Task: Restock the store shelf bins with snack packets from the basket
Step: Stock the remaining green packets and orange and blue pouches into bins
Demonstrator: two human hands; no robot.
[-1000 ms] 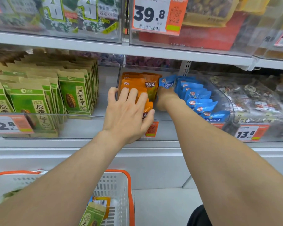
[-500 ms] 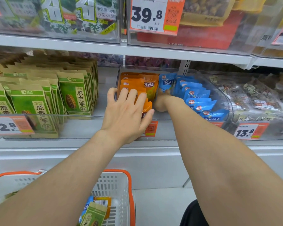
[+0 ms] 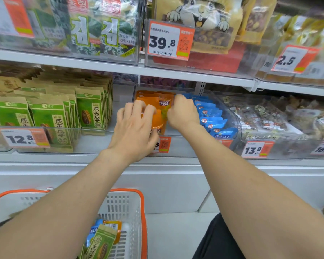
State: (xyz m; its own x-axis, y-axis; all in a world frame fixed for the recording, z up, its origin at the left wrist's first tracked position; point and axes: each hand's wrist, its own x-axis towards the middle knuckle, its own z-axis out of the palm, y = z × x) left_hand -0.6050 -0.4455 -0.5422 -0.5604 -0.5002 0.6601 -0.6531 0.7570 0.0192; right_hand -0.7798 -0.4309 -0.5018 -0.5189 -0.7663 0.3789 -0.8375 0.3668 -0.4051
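Note:
A clear shelf bin [image 3: 232, 116] holds a row of orange snack packets [image 3: 157, 98] on its left and blue packets [image 3: 211, 116] on its right. My left hand [image 3: 135, 129] reaches into the bin, its fingers curled over the tops of the front orange packets and its thumb against their front. My right hand [image 3: 183, 113] is a closed fist between the two rows and pinches the right edge of the orange packets. The white basket with an orange rim [image 3: 138, 206] stands at the bottom left. It holds a green packet [image 3: 101, 243], a blue packet [image 3: 93, 231] and an orange packet [image 3: 113, 227].
Green sunflower-seed bags [image 3: 90, 113] fill the bin to the left. Clear-wrapped snacks [image 3: 266, 118] lie in the bin to the right. Price tags [image 3: 168, 41] hang on the bin fronts. The upper shelf edge [image 3: 176, 71] runs just above my hands.
My right hand has moved left against the orange packets. My left fingers have curled over the tops of the front orange packets. The view has tilted slightly upward.

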